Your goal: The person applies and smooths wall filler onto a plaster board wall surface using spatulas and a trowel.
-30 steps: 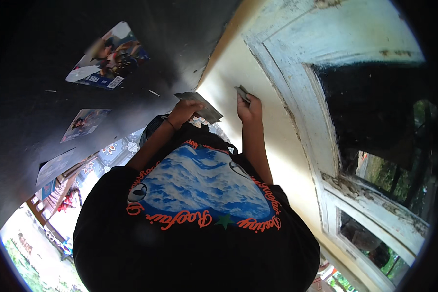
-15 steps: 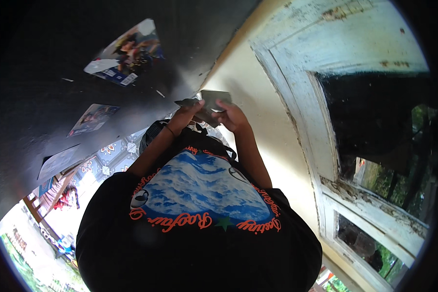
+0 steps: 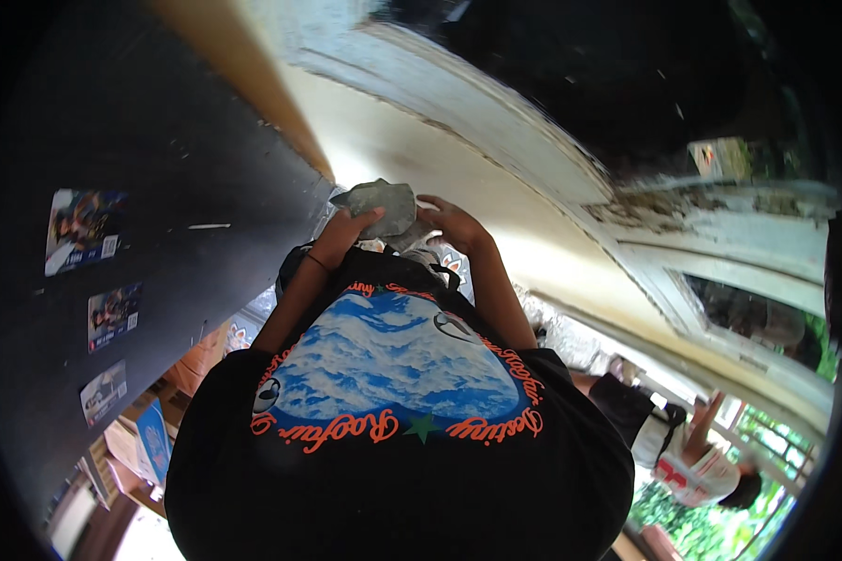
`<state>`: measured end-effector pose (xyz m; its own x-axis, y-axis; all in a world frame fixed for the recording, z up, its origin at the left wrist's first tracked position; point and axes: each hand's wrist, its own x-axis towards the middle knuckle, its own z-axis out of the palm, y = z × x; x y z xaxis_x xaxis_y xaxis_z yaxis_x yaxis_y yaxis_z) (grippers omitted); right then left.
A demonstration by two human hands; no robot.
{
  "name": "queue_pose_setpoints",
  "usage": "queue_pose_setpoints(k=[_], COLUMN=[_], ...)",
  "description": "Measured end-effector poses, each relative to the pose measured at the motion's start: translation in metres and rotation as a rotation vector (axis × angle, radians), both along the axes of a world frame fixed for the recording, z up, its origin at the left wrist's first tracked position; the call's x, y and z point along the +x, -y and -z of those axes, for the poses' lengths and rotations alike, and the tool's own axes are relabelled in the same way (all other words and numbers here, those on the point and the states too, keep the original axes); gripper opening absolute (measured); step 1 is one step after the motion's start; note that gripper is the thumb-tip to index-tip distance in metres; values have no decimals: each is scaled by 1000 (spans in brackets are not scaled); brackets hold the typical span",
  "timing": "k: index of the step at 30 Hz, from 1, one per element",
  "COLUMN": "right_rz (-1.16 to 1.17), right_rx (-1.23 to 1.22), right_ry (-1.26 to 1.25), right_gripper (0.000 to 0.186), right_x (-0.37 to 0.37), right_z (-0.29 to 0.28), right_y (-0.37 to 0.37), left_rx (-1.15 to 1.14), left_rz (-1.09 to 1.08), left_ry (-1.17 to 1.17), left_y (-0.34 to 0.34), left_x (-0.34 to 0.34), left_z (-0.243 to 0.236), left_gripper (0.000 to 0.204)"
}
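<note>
A flat grey-green piece [image 3: 388,208] with an uneven outline is in front of my body, its kind not clear. My left hand [image 3: 342,236] is closed on its left side, the thumb lying across the face. Close to its right edge, my right hand [image 3: 457,224] has its fingers apart. Beneath the fingers of that hand is a paler grey, blurred patch that I cannot make out. The far side of the piece and the left fingertips behind it are hidden.
A dark board or wall [image 3: 173,271] with picture cards [image 3: 112,318] rises on my left. On the right runs a cream wall [image 3: 421,140] with a weathered window frame [image 3: 533,140]. Another person [image 3: 697,467] is at the lower right, and a cardboard box [image 3: 126,449] at lower left.
My view has swung, so the window and cards have shifted leftward and a person shows at lower right. The right hand has come off the grey-green piece, which now lies turned in my left hand.
</note>
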<state>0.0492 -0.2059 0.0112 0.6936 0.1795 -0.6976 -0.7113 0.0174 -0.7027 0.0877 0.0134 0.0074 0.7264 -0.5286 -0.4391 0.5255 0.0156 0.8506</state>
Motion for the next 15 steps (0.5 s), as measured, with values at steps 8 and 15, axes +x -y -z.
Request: queue_pose_setpoints(k=[8, 15], right_rz=[470, 1255], right_rx=[747, 747], right_ry=[-225, -197], right_gripper=[37, 40], right_x=[-70, -128], right_z=[52, 127], right_y=[61, 117], left_rx=[33, 211], left_rz=[328, 81], left_ry=[-61, -192], left_y=[75, 98], left_x=[-17, -33], left_z=[-23, 3], left_gripper=[46, 42])
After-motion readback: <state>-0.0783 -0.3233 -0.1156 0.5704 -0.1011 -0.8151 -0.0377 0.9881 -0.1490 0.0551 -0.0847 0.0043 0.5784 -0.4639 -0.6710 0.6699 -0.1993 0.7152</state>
